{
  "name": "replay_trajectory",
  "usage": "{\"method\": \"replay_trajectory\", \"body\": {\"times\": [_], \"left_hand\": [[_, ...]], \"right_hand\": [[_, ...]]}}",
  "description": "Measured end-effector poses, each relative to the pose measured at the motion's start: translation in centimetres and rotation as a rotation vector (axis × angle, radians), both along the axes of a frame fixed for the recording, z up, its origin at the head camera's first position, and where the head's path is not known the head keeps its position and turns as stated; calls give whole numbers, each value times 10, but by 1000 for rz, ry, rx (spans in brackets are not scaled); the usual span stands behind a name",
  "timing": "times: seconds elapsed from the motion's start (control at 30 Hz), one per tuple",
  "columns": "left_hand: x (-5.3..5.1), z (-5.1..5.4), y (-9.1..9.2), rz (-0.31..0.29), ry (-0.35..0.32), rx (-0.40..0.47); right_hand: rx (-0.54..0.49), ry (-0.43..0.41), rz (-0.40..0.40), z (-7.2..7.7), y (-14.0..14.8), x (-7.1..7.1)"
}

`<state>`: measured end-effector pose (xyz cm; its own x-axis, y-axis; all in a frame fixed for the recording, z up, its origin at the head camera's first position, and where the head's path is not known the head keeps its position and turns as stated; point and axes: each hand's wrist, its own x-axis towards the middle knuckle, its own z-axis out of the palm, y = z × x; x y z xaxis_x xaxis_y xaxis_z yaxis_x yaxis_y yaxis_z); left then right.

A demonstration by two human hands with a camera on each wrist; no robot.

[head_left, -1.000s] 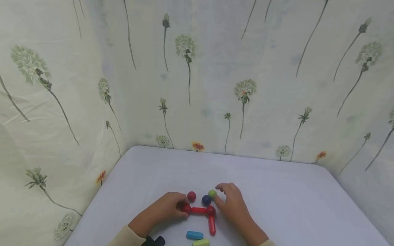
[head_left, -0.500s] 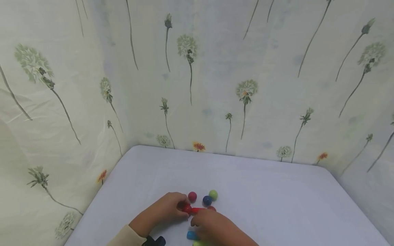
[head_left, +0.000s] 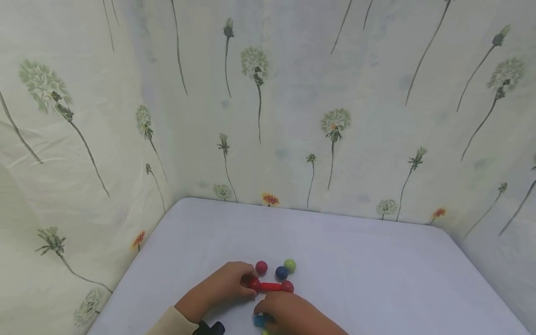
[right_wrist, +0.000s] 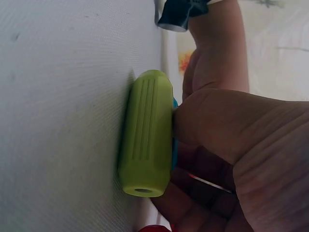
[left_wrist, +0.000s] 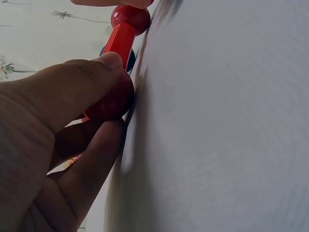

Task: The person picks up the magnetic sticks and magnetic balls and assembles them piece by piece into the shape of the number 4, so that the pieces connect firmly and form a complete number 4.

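Observation:
My left hand (head_left: 232, 280) holds a red ball (left_wrist: 113, 99) between thumb and fingers. That ball is joined to a red ribbed rod (head_left: 271, 286), whose other end meets another red ball (head_left: 287, 286). Closer to me, my right hand (head_left: 289, 314) has its thumb and fingers around a blue rod (head_left: 258, 321), mostly covered by the hand. A yellow-green rod (right_wrist: 146, 133) lies right beside it on the table; the right wrist view shows a hole in its end. The second red rod, off the right-hand ball, is hidden by my right hand.
Behind the red pieces lie a loose red ball (head_left: 261, 267), a dark blue ball (head_left: 282, 272) and a yellow-green ball (head_left: 290, 265). The white-covered table (head_left: 377, 270) meets a flower-printed cloth (head_left: 293, 116) at its back and sides. A black device (head_left: 209, 328) sits at my left wrist.
My right hand has moved from beside the yellow-green ball toward me, over the second red rod, and down onto the blue rod. My left hand keeps its hold on the red ball.

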<state>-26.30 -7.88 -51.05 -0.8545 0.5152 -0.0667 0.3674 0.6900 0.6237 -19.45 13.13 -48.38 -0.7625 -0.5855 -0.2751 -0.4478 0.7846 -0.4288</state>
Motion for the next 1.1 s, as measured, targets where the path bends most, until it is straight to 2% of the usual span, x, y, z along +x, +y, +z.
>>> {"method": "replay_trajectory", "body": {"times": [0.2,0.4,0.5,0.7,0.93,1.1], "left_hand": [[0,1,0,-1,-7,-2],[0,3,0,4,-19,7],[-1,2,0,-1,-14,11],[-3,-2,-1,-32,15,18],[-2,-4,-3,-49,33,36],[-2,-2,-3,-28,25,12]], "right_hand": [[-26,4,48,0,3,0],[-19,-17,8,1,3,0],[-46,-11,-26,1,5,-2],[-167,-14,-140,5,15,-11],[-351,87,-222,8,18,-16],[-402,154,-316,7,17,-22]]}}
